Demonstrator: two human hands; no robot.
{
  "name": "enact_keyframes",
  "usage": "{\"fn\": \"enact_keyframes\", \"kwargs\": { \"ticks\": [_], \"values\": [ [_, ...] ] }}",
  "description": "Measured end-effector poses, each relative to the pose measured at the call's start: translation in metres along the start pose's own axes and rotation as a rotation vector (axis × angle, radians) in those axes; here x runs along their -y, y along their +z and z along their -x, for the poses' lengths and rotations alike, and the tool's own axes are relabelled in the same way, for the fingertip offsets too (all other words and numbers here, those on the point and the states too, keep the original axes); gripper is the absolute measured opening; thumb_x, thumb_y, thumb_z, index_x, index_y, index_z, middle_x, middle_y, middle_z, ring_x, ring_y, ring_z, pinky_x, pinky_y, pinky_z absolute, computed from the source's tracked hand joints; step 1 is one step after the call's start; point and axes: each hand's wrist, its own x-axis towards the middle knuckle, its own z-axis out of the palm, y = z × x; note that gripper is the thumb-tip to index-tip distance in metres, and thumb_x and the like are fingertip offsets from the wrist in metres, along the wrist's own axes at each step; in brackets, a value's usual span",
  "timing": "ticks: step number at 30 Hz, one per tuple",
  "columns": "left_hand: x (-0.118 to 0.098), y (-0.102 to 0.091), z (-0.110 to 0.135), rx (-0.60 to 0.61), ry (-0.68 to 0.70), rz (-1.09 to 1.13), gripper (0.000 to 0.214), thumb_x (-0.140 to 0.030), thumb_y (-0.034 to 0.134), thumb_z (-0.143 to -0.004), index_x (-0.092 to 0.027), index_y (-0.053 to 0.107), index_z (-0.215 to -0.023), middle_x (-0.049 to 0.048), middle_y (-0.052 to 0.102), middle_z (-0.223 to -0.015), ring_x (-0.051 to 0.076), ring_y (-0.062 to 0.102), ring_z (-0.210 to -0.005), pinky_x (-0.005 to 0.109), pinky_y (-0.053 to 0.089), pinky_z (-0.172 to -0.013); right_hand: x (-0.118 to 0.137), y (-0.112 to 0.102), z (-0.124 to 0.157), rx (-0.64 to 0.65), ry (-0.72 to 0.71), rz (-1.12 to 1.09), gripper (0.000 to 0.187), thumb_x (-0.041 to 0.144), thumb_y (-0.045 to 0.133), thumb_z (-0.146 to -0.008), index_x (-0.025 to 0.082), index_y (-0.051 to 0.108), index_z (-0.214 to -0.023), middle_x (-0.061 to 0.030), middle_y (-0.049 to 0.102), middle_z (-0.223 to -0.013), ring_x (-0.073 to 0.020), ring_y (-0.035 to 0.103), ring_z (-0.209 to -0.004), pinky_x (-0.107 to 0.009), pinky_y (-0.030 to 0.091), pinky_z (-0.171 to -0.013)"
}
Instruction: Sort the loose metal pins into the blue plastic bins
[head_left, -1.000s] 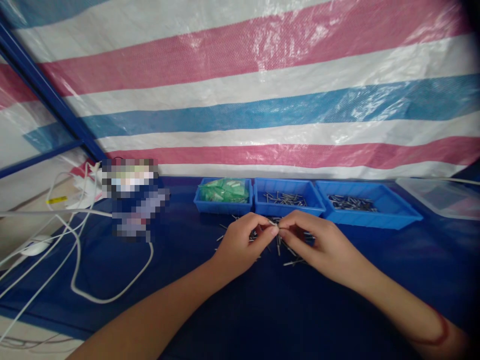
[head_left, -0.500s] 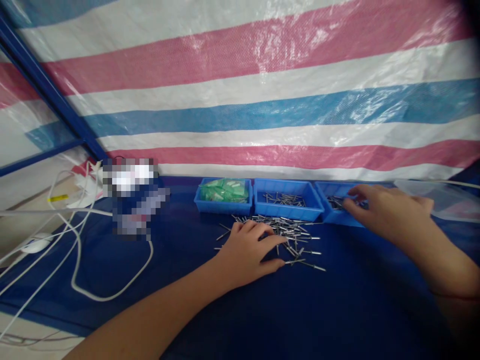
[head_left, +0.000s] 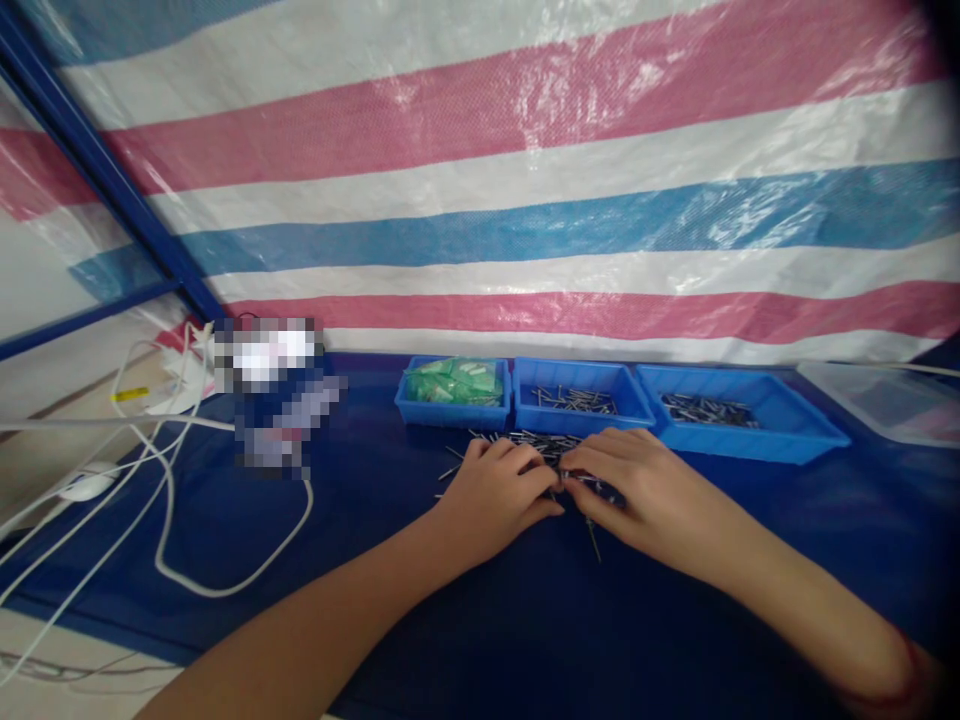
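Note:
A loose pile of thin metal pins that look like blind rivets (head_left: pixel 544 440) lies on the dark blue table in front of the blue bins, partly hidden by my hands. My left hand (head_left: pixel 491 500) rests on its left side, fingers curled over the rivets and thumb close to the index finger. From the right, my right hand (head_left: pixel 637 490) reaches into the same pile, thumb and fingertips closed around some rivets. The fingertips of both hands nearly meet. One rivet (head_left: pixel 593 540) sticks out below my right thumb.
Behind the pile stand a blue bin (head_left: pixel 454 416) with green plastic packets, a middle bin (head_left: pixel 585 418) with some rivets, and a larger right bin (head_left: pixel 780 440) holding more. A clear plastic tray (head_left: pixel 877 405) lies far right. White cables (head_left: pixel 161 530) loop at left.
My right hand has left the right bin and come down left onto the pile beside my left hand. My left thumb and index finger have drawn closer together.

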Motion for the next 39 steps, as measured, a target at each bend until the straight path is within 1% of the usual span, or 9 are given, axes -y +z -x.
{"fn": "enact_keyframes", "kwargs": {
  "ticks": [3,8,12,16,23,28,30,35,39],
  "values": [
    [0.001,-0.002,0.0,0.003,-0.01,-0.03,0.023,-0.041,0.052,-0.091,-0.022,0.06,-0.1,0.0014,0.061,-0.105,0.019,0.054,-0.094,0.035,0.033,-0.08,0.003,0.004,-0.001,0.027,0.004,-0.011,0.015,0.025,0.047,-0.092,0.021,0.062,-0.09,-0.0031,0.063,-0.083,-0.0192,0.058,-0.078,-0.036,0.039,-0.073],
    [-0.001,-0.002,0.001,-0.015,-0.012,-0.048,0.02,-0.036,0.047,-0.093,-0.022,0.061,-0.099,0.0021,0.061,-0.102,0.019,0.053,-0.093,0.035,0.033,-0.079,-0.001,0.007,0.0,0.037,0.016,-0.013,0.015,0.024,0.047,-0.092,0.021,0.061,-0.088,-0.0033,0.063,-0.082,-0.0192,0.058,-0.077,-0.035,0.04,-0.072],
    [-0.002,-0.001,0.002,-0.007,-0.009,-0.037,0.023,-0.039,0.046,-0.093,-0.024,0.062,-0.101,0.0026,0.062,-0.101,0.02,0.053,-0.093,0.036,0.033,-0.08,-0.002,0.009,0.0,0.061,0.026,-0.016,0.014,0.024,0.049,-0.091,0.02,0.062,-0.087,-0.0035,0.063,-0.08,-0.0189,0.058,-0.075,-0.034,0.041,-0.071],
    [-0.002,-0.003,0.001,0.001,-0.021,-0.031,0.023,-0.04,0.049,-0.092,-0.023,0.062,-0.097,0.0018,0.062,-0.098,0.019,0.054,-0.091,0.035,0.033,-0.077,0.0,0.009,-0.001,0.07,0.013,-0.02,0.016,0.022,0.049,-0.091,0.02,0.064,-0.085,-0.0041,0.063,-0.079,-0.0183,0.058,-0.074,-0.034,0.041,-0.07],
    [-0.005,-0.004,0.001,-0.015,-0.04,-0.031,0.015,-0.026,0.05,-0.088,-0.023,0.062,-0.097,0.0021,0.063,-0.096,0.019,0.054,-0.089,0.034,0.033,-0.077,-0.004,0.01,-0.001,0.046,-0.012,-0.011,0.016,0.023,0.049,-0.091,0.02,0.064,-0.087,-0.0043,0.065,-0.079,-0.0186,0.058,-0.075,-0.035,0.042,-0.071],
    [-0.003,-0.002,0.001,-0.014,-0.039,-0.006,0.019,-0.034,0.049,-0.091,-0.023,0.064,-0.093,0.0023,0.063,-0.095,0.019,0.055,-0.09,0.034,0.033,-0.077,-0.004,0.009,-0.001,0.041,-0.006,-0.033,0.015,0.023,0.051,-0.09,0.02,0.065,-0.086,-0.0037,0.064,-0.078,-0.0179,0.059,-0.074,-0.033,0.042,-0.07],
    [-0.002,-0.002,0.001,-0.007,-0.043,0.002,0.021,-0.036,0.048,-0.092,-0.023,0.064,-0.095,0.0019,0.063,-0.095,0.019,0.056,-0.09,0.034,0.033,-0.077,-0.004,0.009,-0.001,0.048,-0.002,-0.028,0.015,0.023,0.05,-0.09,0.021,0.065,-0.087,-0.0034,0.064,-0.079,-0.0181,0.059,-0.074,-0.034,0.042,-0.07],
    [-0.001,-0.003,0.0,-0.018,-0.066,-0.012,0.022,-0.029,0.043,-0.096,-0.024,0.062,-0.104,0.0018,0.066,-0.096,0.018,0.057,-0.09,0.035,0.032,-0.078,-0.004,0.01,-0.001,0.065,0.009,-0.004,0.017,0.024,0.048,-0.091,0.02,0.065,-0.091,-0.0044,0.064,-0.08,-0.0193,0.059,-0.076,-0.036,0.043,-0.072],
    [-0.002,-0.002,0.0,-0.056,-0.091,-0.006,0.022,-0.026,0.043,-0.096,-0.026,0.061,-0.107,0.001,0.068,-0.098,0.019,0.055,-0.094,0.039,0.029,-0.083,-0.007,0.012,0.0,0.013,0.006,0.002,0.016,0.025,0.051,-0.09,0.02,0.064,-0.098,-0.0071,0.064,-0.092,-0.0214,0.059,-0.085,-0.038,0.046,-0.077]
  ]
}}
